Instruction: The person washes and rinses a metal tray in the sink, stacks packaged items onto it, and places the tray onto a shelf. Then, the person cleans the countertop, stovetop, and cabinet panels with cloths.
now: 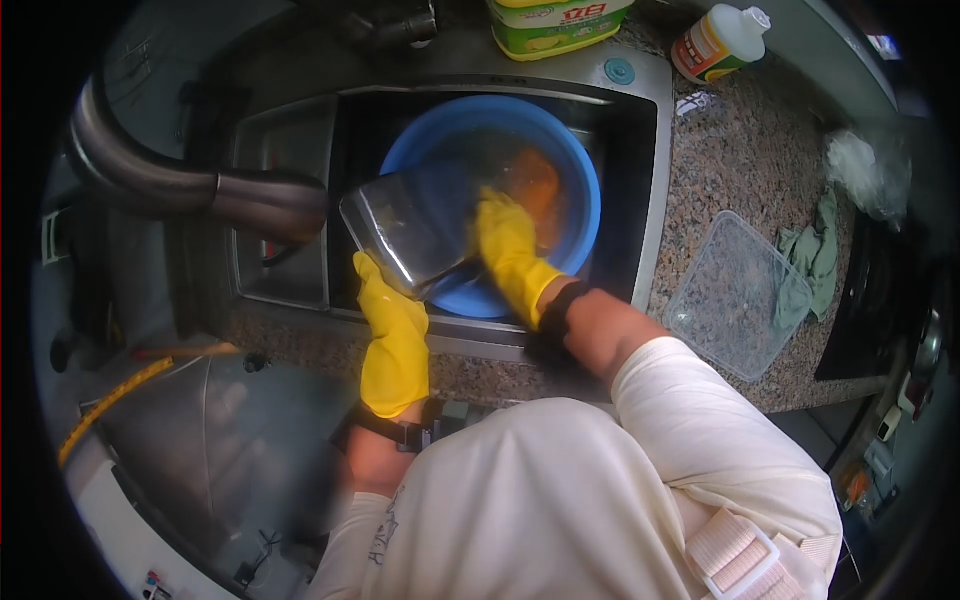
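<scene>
A blue basin (590, 190) with water in it sits in the sink. My left hand (393, 315), in a yellow rubber glove, grips the near edge of a clear plastic container (400, 235), which is tilted over the basin's left side. My right hand (508, 245), also gloved in yellow, is over the basin at the container's right end. Its fingers are smeared by motion, so whether they hold anything does not show. Just beyond that hand, an orange item (532, 190) lies in the water; its kind is unclear.
A dark metal faucet (265, 205) reaches in from the left over the sink (655, 200). A clear plastic lid (735, 295) and a green cloth (815, 255) lie on the right counter. A white bottle (720, 45) and a yellow-green detergent container (560, 30) stand behind.
</scene>
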The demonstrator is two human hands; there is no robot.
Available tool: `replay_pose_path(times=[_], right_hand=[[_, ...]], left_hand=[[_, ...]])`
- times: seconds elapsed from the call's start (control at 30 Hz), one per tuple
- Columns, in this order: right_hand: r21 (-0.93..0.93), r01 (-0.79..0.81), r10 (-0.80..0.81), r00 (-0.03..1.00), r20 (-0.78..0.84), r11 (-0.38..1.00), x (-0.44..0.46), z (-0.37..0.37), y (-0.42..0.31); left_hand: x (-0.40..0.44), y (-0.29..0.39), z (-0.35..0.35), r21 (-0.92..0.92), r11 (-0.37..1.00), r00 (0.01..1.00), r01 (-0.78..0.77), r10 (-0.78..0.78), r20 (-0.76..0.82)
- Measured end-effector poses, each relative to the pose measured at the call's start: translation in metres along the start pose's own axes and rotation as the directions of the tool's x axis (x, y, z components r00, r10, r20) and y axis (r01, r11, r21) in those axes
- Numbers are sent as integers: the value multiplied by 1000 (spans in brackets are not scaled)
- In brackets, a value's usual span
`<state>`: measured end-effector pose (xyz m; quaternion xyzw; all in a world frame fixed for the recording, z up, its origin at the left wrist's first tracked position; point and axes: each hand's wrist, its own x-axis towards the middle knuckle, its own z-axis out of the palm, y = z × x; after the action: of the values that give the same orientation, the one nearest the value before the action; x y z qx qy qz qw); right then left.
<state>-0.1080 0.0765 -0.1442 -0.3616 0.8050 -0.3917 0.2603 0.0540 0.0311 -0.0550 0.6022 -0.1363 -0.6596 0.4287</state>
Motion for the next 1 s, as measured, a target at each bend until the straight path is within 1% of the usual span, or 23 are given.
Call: replay_pose_path(times=[0.03,0.07,0.1,0.13,0.17,0.2,0.33,0.37,0.4,0.43,0.47,0.5,0.53,0.6,0.63,0.67,0.73,0.77,0.8,0.83,0.9,0.93,1.0], right_hand=[[15,-227,226,974,20,974,-3,18,35],[10,-222,222,975,18,975,-7,30,47],[-231,14,-17,1000,-13,973,-13,45,49],[-455,228,-246,969,20,861,-27,58,44],[-256,108,-88,992,87,961,-32,41,-10],[-31,67,-68,997,-35,997,-55,17,-61],[61,9,-14,997,82,998,-15,36,19],[399,-368,375,925,63,840,-8,37,22],[400,-369,378,924,61,839,-13,44,20],[-54,-173,176,982,70,983,-23,55,15],[-484,94,-10,985,173,870,-33,64,12],[-391,192,-26,920,391,900,-33,17,-50],[63,-175,164,974,157,982,-54,28,-58],[-17,-7,8,999,43,1000,-38,51,-11],[-14,-67,68,998,19,998,-29,44,9],[-284,-173,287,853,436,943,0,38,30],[0,-441,431,877,213,897,-2,56,53],[-370,-146,255,930,266,918,-9,68,52],[-653,188,100,921,377,734,-22,76,43],[-634,505,49,758,650,586,-24,17,-30],[-361,17,108,940,322,932,-43,39,-22],[-599,469,59,754,654,649,-19,25,-11],[-405,-156,334,846,415,901,-5,52,54]], left_hand=[[2,-2,-1,43,998,999,-48,49,-21],[4,-4,0,85,992,994,-95,98,-38],[5,-2,2,80,992,994,-96,100,-36],[0,0,0,57,997,998,-54,56,-27],[-2,1,-1,33,999,1000,-14,15,-14],[1,-1,-3,33,999,1000,-13,14,-15],[2,-7,-7,-18,999,999,-41,41,-3],[-5,-5,-3,54,997,998,-62,64,-24],[-7,-4,1,123,989,995,-82,88,-41],[-5,-3,1,121,988,995,-92,97,-36],[-3,-1,0,117,989,995,-92,96,-35],[-1,3,-3,53,998,999,-44,43,20],[-2,4,-8,-1,1000,997,13,-12,74],[2,-1,-12,8,1000,1000,-20,19,20],[2,-2,-7,57,996,998,-69,69,12],[-1,-2,-4,114,987,994,-112,112,3],[-5,-1,-1,130,987,995,-98,100,-10],[-3,-2,-2,111,986,992,-123,125,-11],[-1,-2,-1,91,984,988,-150,152,-11],[1,-1,1,87,985,988,-150,152,-9],[2,4,-1,89,991,995,-102,101,17],[-1,5,-6,96,993,997,-75,73,25],[7,0,-9,68,992,994,-110,108,29]])
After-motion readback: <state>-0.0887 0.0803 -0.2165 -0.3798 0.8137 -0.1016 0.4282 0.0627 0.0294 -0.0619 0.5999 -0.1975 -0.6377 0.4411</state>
